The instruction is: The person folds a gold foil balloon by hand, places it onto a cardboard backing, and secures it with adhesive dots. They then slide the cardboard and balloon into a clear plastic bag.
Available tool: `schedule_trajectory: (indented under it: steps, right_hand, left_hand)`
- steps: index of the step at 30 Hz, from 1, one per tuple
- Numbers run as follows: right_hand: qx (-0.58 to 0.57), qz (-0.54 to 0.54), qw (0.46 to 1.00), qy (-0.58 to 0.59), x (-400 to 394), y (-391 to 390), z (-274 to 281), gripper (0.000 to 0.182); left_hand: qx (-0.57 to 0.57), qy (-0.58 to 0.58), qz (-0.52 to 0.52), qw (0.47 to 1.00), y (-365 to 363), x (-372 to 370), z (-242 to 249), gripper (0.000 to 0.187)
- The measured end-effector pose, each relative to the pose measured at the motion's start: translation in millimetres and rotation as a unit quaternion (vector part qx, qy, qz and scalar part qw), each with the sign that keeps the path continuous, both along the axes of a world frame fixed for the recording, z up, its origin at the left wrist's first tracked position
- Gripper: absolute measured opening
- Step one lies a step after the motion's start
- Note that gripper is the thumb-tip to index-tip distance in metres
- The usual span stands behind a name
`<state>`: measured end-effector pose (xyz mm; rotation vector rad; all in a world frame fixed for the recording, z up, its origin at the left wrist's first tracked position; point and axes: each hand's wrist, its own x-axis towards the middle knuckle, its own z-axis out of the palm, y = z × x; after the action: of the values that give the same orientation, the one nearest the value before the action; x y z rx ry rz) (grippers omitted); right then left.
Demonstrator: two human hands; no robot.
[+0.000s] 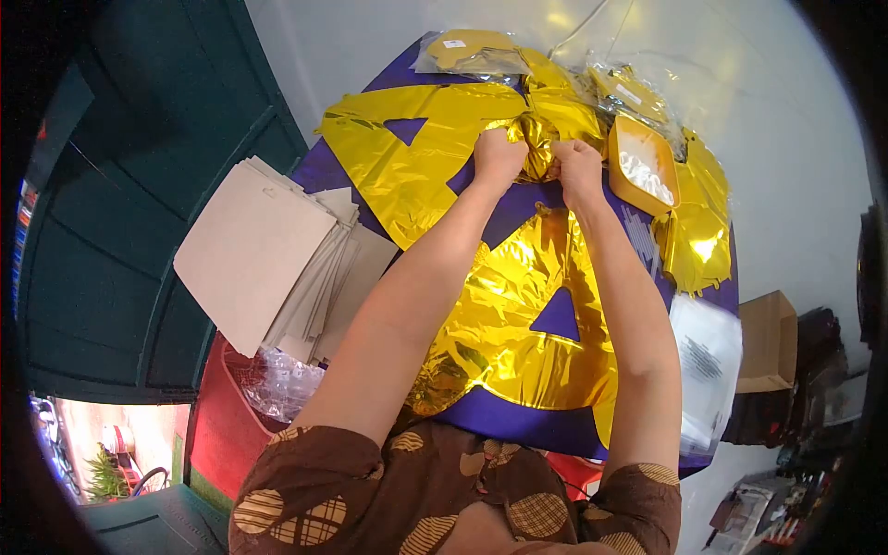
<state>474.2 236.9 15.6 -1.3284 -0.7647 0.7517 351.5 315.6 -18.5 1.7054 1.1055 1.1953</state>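
My left hand [500, 159] is closed in a fist on crinkled gold foil near the far side of the table. Just to its right, my right hand [579, 168] pinches the same bunched gold foil balloon [537, 153], which is gathered between both hands. One flat gold foil balloon [379, 148] with a triangular hole spreads out to the left. Another flat gold foil balloon [518, 305], also with a triangular hole, lies under my forearms, shiny and wrinkled. Whether the bunched foil joins the left balloon cannot be made out.
Beyond my right hand stands a yellow box [617, 190] of white items, with clear straws [640, 239] beside it. Packed foil [476, 51] lies at the back. Cardboard sheets [264, 245] are stacked left; plastic bags [703, 361] lie right. A red bin [227, 416] stands lower left.
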Motion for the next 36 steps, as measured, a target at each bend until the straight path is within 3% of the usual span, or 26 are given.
schedule_trajectory:
  steps: [3,7,10,12,18,21,24,27,30,36]
  right_hand:
    - [-0.013,-0.006,0.999,-0.039,2,0,-1,0.014]
    - [0.013,-0.06,0.992,-0.11,-6,1,0,0.014]
    - [0.04,-0.074,0.991,-0.108,-11,0,3,0.018]
    - [0.047,-0.058,0.991,-0.112,-6,4,-2,0.018]
    - [0.023,0.007,0.996,-0.083,-1,2,1,0.009]
    - [0.022,0.014,0.996,-0.089,-4,0,6,0.015]
    - [0.031,0.042,0.999,0.005,-12,-5,14,0.019]
    - [-0.03,-0.02,0.999,-0.024,-5,-2,16,0.019]
    - [-0.031,-0.021,0.999,-0.005,1,-1,17,0.017]
    - [-0.018,0.056,0.997,-0.056,-7,-8,22,0.012]
  left_hand:
    - [0.041,0.012,0.052,0.998,-4,2,2,0.017]
    - [0.09,-0.066,0.126,0.986,-21,6,15,0.012]
    - [0.084,-0.033,0.088,0.992,-27,2,21,0.011]
    - [0.101,0.058,0.03,0.993,-20,-4,16,0.01]
    - [0.078,0.064,0.026,0.995,-10,4,10,0.032]
    - [-0.017,0.028,0.01,0.999,-26,-6,39,0.043]
    - [0.023,0.056,0.029,0.998,-16,-1,24,0.044]
    - [0.043,0.068,0.042,0.996,-9,1,11,0.05]
    - [-0.015,0.004,0.037,0.999,-14,0,19,0.052]
    - [-0.066,0.017,0.047,0.997,-21,-4,39,0.049]
